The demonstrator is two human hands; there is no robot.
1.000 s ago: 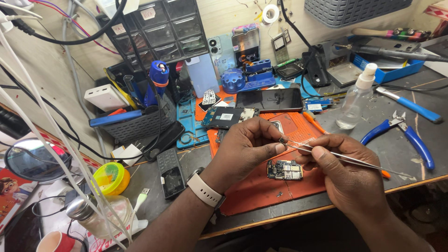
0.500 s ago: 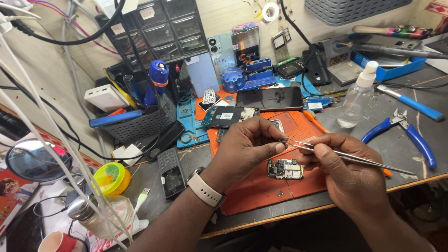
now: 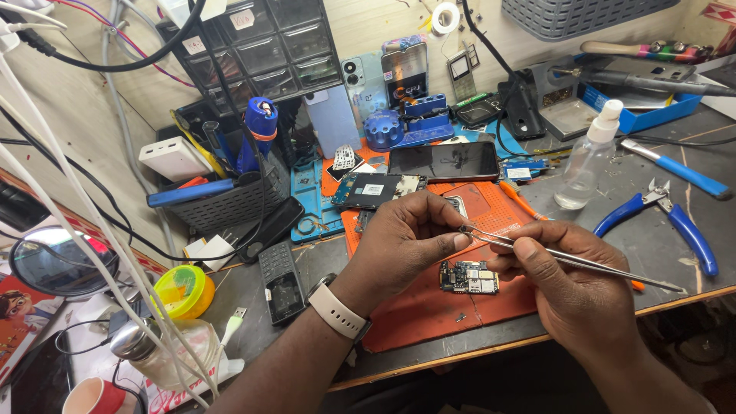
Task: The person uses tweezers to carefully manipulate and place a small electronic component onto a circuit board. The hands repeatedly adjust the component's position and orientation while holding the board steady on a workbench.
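Yellow caught the eye at the far left: a small round tub (image 3: 182,290) near a glass jar (image 3: 157,354), with a dark keypad phone (image 3: 280,280) lying just right of them. Behind these stood a black basket (image 3: 230,203) of tools. My left hand (image 3: 406,238), a pale watch (image 3: 337,310) on its wrist, hovered over the orange mat (image 3: 429,314), fingers curled in with thumb and forefinger pinched together at the tip of the tweezers (image 3: 571,261); whether anything sat between them I could not tell. Below the hands, a small circuit board (image 3: 469,277) lay on the mat, touched by neither. My right hand (image 3: 571,295) was closed round the tweezers, which pointed left toward my other hand. Farther right stood a clear spray bottle (image 3: 586,161), then blue pliers (image 3: 675,222) lay on the bench.
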